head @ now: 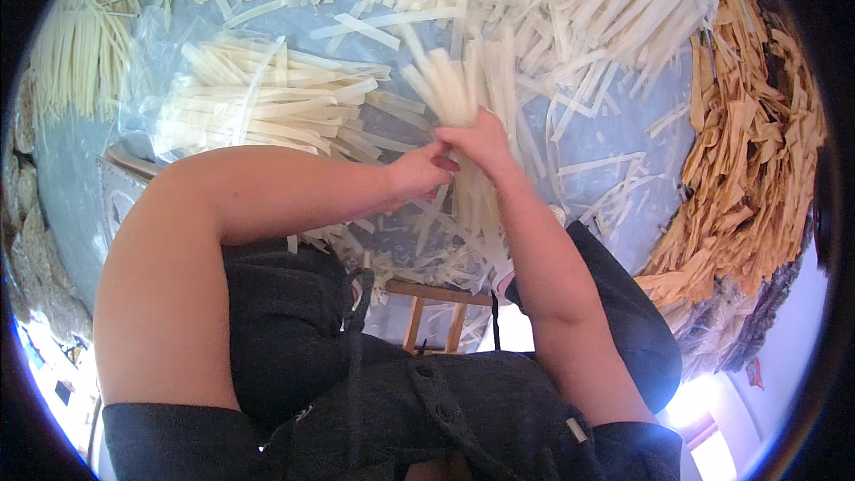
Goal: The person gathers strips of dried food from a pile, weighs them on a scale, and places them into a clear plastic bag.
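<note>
My right hand (484, 140) grips a bundle of pale, flat, dry strips (449, 83), its upper ends fanned out. The strips' lower ends (475, 204) hang below the fist, between my forearms. Close against the bundle on its left is my left hand (424, 174), its fingers curled towards the strips and close to the right hand's fingers. Whether it holds any strip cannot be made out. Left of my hands a heap of similar strips (267, 97) lies on a clear plastic bag (150, 67). The bundle looks blurred.
More pale strips (601, 7) cover the far side of the grey floor (621, 113). Brown strips (755, 160) are piled at right. Loose scraps (434, 264) lie near a small wooden stool (434, 292) between my legs. Another pale stack (80, 60) stands at far left.
</note>
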A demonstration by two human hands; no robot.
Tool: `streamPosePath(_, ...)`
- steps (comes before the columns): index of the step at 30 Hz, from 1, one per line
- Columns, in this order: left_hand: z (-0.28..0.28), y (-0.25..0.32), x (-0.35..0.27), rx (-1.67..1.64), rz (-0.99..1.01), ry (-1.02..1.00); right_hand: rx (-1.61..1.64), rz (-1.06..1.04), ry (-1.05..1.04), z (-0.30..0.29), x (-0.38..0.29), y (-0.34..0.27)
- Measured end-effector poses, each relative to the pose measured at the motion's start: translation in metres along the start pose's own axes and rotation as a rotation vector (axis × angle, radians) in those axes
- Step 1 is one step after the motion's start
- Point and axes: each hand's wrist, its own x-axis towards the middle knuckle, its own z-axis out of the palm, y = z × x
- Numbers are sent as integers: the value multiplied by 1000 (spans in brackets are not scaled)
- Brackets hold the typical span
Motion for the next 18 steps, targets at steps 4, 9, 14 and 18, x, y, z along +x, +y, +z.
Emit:
streamPosePath(4,-44,36,10,-162,5,195,166,17,-46,-34,-32,9)
streamPosePath(9,-61,114,-2,-281,322,287,222,-111,-171,-37,-59,-6)
streamPosePath(14,-61,120,13,-127,334,558,238,-84,-187,-41,-57,-26)
streamPosePath(18,-70,114,-7,-169,374,398,127,-123,-205,-38,-62,-31)
